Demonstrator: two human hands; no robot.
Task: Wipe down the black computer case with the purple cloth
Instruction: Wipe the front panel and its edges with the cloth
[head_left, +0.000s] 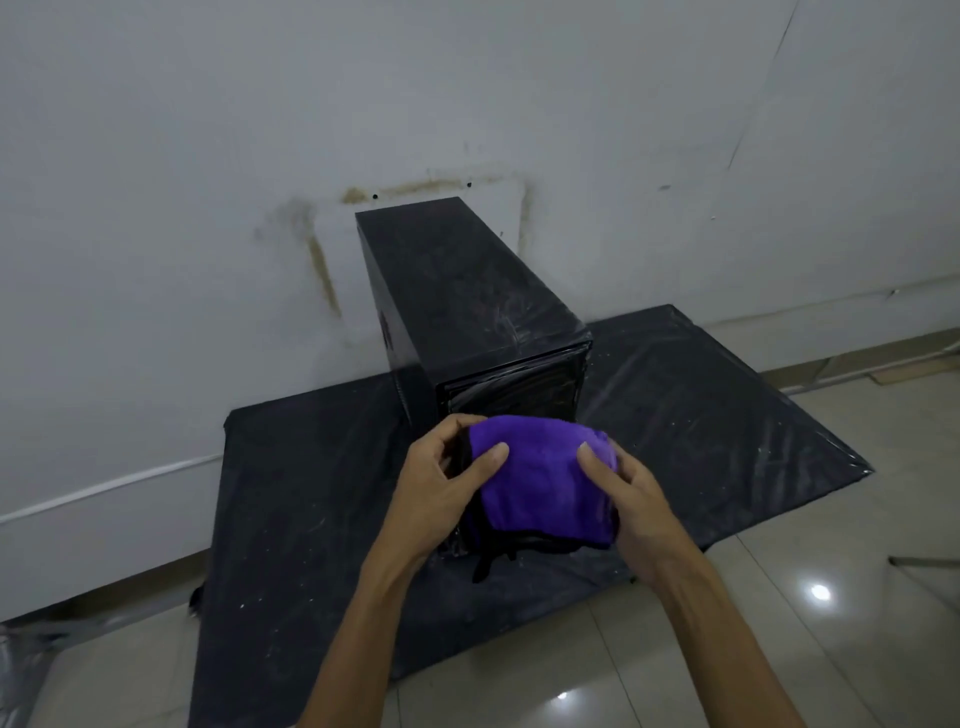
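Step in hand: cloth prep, wiping not yet begun. My left hand (441, 480) and right hand (631, 501) both grip bunched purple cloth (543, 480) before front face of black computer case (462, 291), case centred on black mat (311, 493) at wall-side edge. Next: press cloth onto case top.

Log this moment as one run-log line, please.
left hand: holds purple cloth | right hand: holds purple cloth | black computer case: upright on black sheet | wiping: cloth before case's near face, contact unclear

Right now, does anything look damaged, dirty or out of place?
Brown stains on the wall behind the black computer case trace a rectangle, like adhesive. The black sheet beneath is speckled white. Nothing else stands out.
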